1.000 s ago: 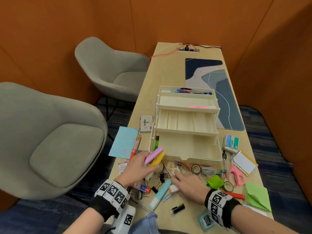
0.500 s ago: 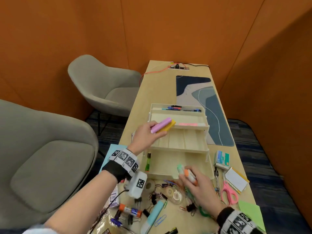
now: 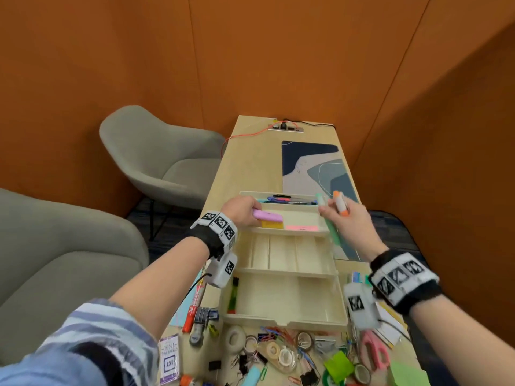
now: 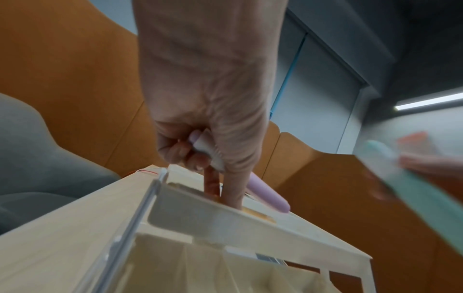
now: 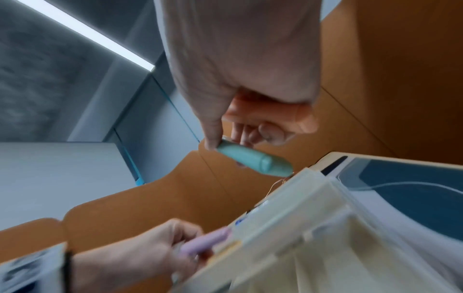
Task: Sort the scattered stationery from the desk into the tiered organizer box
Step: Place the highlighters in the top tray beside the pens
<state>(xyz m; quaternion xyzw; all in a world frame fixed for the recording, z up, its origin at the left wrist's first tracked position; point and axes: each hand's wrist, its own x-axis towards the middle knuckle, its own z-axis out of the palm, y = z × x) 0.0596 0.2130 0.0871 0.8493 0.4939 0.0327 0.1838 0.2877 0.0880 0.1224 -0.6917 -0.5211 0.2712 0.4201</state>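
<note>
The cream tiered organizer [image 3: 289, 270] stands open on the desk. My left hand [image 3: 245, 214] is over the left end of its second tier from the back and holds a purple highlighter [image 3: 267, 216] [image 4: 265, 196]; a yellow highlighter [image 3: 272, 224] lies in that tier just under it, beside a pink sticky pad [image 3: 302, 227]. My right hand [image 3: 348, 218] hovers over the tier's right end, gripping a green highlighter [image 3: 330, 221] [image 5: 253, 158] and an orange-capped marker [image 3: 341, 207]. Pens [image 3: 289, 201] lie in the back tier.
The front tray holds a green marker [image 3: 232, 295]. Tape rolls [image 3: 274, 351], binder clips, paper clips, pink scissors [image 3: 374, 352], green notes [image 3: 338, 367] and a red marker [image 3: 193, 309] crowd the desk's near end. A patterned mat [image 3: 315, 165] lies beyond the organizer. Grey chairs [image 3: 156, 157] stand left.
Both hands rose from the clutter to the upper tiers. The left carried the purple and yellow highlighters to the second tier; the right picked up the green highlighter and orange marker and lifted them.
</note>
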